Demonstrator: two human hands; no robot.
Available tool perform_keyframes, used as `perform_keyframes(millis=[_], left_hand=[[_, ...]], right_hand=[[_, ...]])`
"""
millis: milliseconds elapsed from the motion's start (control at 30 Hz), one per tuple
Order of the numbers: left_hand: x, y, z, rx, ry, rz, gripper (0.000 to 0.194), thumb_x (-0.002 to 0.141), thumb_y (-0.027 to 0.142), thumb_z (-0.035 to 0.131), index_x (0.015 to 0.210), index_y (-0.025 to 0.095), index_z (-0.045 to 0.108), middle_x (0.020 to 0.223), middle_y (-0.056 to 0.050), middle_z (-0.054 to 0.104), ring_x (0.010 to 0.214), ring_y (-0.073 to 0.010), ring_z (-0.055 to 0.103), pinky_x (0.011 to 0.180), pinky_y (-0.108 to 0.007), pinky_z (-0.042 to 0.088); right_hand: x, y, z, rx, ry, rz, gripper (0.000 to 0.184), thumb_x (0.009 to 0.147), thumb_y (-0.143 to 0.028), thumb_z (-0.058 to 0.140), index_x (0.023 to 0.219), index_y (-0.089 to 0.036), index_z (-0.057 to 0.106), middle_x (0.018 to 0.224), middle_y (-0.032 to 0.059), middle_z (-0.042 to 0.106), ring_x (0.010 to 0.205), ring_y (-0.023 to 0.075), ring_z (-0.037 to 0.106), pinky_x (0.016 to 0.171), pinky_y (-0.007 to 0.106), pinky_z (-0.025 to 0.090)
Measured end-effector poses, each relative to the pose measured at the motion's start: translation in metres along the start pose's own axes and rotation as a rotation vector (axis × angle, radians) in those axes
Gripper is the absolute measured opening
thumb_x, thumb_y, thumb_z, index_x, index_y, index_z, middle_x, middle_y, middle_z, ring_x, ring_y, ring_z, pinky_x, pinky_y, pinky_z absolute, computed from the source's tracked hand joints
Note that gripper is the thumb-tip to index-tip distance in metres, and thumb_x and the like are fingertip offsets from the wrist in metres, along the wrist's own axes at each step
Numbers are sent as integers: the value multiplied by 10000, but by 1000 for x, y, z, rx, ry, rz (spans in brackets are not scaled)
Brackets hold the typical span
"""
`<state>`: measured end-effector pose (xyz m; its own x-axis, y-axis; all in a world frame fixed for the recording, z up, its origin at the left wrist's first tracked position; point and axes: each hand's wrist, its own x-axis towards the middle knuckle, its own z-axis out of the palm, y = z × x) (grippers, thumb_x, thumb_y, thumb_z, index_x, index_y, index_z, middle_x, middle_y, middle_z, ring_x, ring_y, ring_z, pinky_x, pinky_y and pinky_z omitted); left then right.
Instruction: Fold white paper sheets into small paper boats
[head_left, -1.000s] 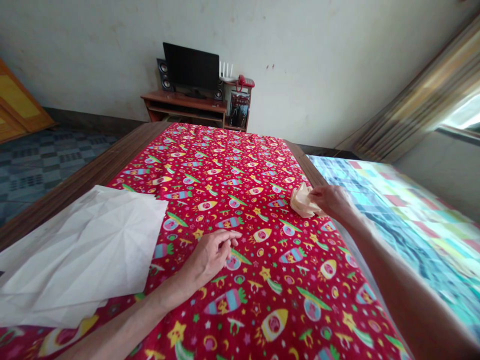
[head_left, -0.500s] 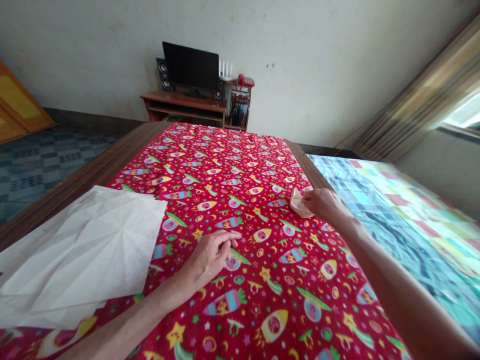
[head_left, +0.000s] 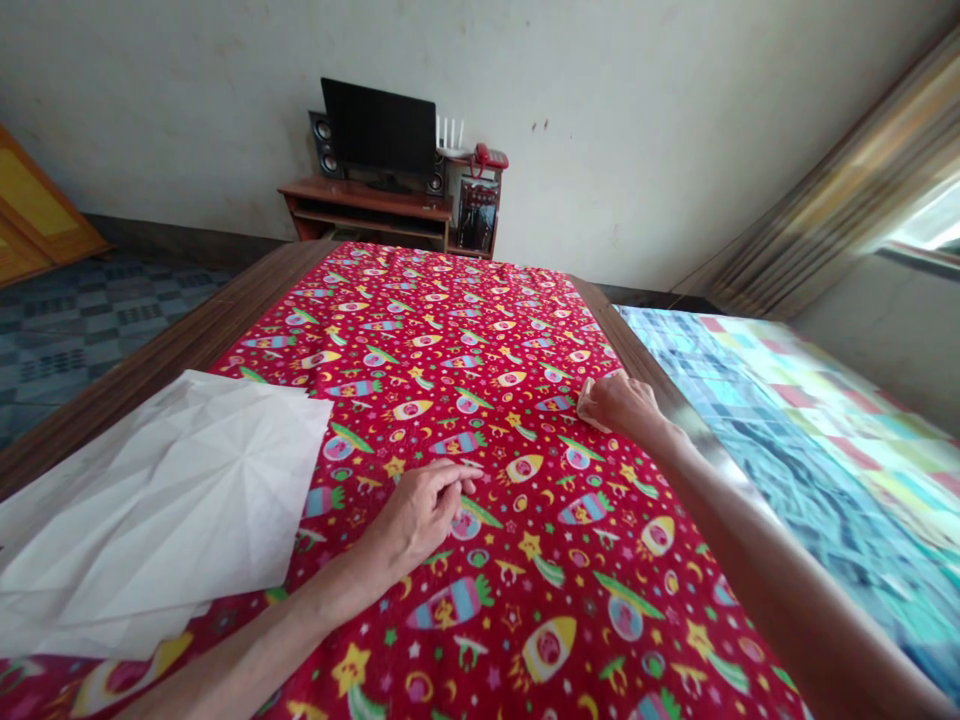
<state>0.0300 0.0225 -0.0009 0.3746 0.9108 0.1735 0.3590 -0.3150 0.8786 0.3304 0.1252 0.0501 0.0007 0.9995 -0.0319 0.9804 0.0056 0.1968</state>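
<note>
My right hand (head_left: 622, 405) is closed around a crumpled beige piece of paper (head_left: 586, 400) near the right edge of the red patterned tablecloth (head_left: 487, 330); only a small part of the paper shows past the fingers. My left hand (head_left: 420, 510) rests on the cloth in the middle, fingers loosely curled with the fingertips together, nothing visible in them. A large creased white sheet of paper (head_left: 157, 500) lies flat to the left of my left hand.
The wooden table (head_left: 187, 345) shows along the left edge of the cloth. A bed with a chequered blue-green cover (head_left: 787, 430) stands right of the table. At the far wall is a desk (head_left: 367, 205) with a black monitor (head_left: 379, 130), speakers and a red telephone.
My right hand has drawn the beige paper into its grip and moved slightly left and down onto the cloth. The left hand has stayed in place.
</note>
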Motion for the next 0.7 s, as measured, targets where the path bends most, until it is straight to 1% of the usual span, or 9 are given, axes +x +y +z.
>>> perform_keyframes(millis=[167,333,500,700], left_hand=[[1,2,0,23,2,20,333,877,182,376,994,142,685,600,8,573,443,-74,474,500,-190,448],[0,2,0,24,6,7,333,872,176,380,998,129,684,593,11,563,440,-72,474,503,-189,457],[0,0,1,35,5,30,343,879,179,366,997,137,685,609,6,574,471,-81,501,545,-204,489],[-1,0,1,34,21,27,337,871,177,379,997,154,690,730,-24,627,563,-98,566,590,-220,514]], right_hand=[[2,4,-4,-35,-30,53,258,803,-289,492,724,-167,706,728,94,661,696,208,630,582,256,388],[4,4,-9,-34,-30,98,251,779,-302,518,755,-148,715,750,116,673,695,224,637,562,258,393],[3,5,-9,1,-38,91,301,805,-324,502,768,-118,718,792,146,681,699,231,641,535,258,368],[-9,9,-19,63,38,45,276,857,-291,464,843,-173,713,824,94,696,747,186,639,558,237,336]])
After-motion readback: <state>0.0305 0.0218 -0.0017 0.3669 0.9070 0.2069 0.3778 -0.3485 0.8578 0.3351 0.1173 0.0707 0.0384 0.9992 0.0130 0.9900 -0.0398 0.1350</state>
